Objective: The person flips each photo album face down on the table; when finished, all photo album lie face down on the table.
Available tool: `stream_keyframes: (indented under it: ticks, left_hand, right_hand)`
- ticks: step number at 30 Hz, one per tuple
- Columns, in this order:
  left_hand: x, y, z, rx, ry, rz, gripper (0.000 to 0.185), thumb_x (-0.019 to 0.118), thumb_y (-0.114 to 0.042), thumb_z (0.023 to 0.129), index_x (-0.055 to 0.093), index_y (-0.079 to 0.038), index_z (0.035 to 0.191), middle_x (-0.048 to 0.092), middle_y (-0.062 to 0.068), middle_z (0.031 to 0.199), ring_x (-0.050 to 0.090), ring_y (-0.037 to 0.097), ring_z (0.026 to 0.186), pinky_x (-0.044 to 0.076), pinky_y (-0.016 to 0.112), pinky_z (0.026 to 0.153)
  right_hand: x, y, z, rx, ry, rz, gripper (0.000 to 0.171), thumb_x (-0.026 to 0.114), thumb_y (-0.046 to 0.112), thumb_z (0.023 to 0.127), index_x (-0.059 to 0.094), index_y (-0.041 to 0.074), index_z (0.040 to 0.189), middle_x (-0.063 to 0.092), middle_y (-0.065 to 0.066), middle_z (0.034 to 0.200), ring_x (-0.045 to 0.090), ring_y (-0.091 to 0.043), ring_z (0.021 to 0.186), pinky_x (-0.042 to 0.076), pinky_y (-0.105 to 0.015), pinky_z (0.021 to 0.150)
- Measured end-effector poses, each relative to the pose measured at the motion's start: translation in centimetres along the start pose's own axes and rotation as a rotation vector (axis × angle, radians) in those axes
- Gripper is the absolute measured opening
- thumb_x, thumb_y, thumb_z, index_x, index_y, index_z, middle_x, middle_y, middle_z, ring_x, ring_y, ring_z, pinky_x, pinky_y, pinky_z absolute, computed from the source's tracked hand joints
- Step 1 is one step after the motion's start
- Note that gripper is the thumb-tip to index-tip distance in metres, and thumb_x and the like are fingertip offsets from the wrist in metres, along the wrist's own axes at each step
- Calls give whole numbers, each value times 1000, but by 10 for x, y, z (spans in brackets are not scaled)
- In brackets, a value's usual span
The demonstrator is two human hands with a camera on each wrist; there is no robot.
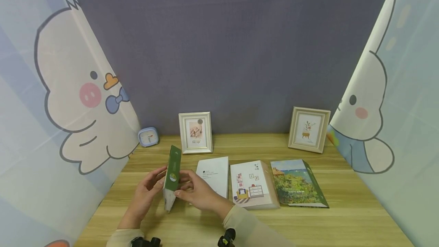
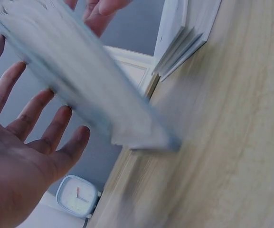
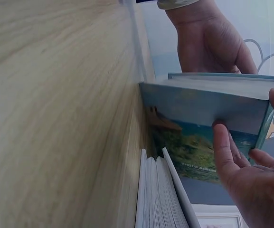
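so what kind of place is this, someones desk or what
Probably a staged desk setup, not a lived-in room: a wooden tabletop boxed in by cartoon-print curtains, with two picture frames, a small clock and photo albums laid in a row.

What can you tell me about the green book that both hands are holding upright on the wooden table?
The green-spined hardcover book stands on its lower end on the light wooden table, tilted slightly. Its narrow spine carries a round pale emblem. The right wrist view shows a painted landscape cover with the words "PHOTO ALBUM" and a thick block of pale pages. The left hand supports one side with straight fingers; the right hand holds the other, thumb on the spine.
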State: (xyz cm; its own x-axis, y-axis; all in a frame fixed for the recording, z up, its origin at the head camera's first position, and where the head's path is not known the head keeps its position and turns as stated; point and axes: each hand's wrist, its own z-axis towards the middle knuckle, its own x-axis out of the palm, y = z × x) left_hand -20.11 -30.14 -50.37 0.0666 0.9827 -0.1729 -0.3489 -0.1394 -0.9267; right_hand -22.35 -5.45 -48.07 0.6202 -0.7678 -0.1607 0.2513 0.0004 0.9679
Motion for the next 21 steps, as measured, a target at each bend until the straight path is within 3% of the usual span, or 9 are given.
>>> stream_keyframes:
  ticks: [5,12,18,21]
  left_hand:
    - [2,0,1,31,53,49,42,56,-3,108,52,0,150,47,20,157,46,10,141,43,18,108]
    - [1,6,3,54,95,48,40,58,-2,106,56,1,147,44,23,159,41,6,145,38,19,114]
    - [-1,8,2,0,126,29,43,61,-4,106,54,1,148,39,24,162,35,13,150,35,25,118]
    - [-1,6,1,-47,124,58,45,63,-8,106,55,-4,150,38,19,164,28,26,155,28,39,124]
  right_hand:
    - [-1,0,-1,29,2,24,64,75,16,100,43,13,155,62,-3,130,66,-10,109,57,-23,91]
    - [-3,-1,-2,49,-23,-26,65,77,18,99,44,9,154,63,-4,130,66,-8,107,57,-23,89]
    - [-5,-5,-1,60,-53,-56,65,79,21,97,47,10,153,63,-3,129,67,-15,109,57,-23,87]
    - [-6,-8,0,63,-60,-56,65,79,20,97,47,10,153,62,-4,129,67,-21,111,57,-23,87]
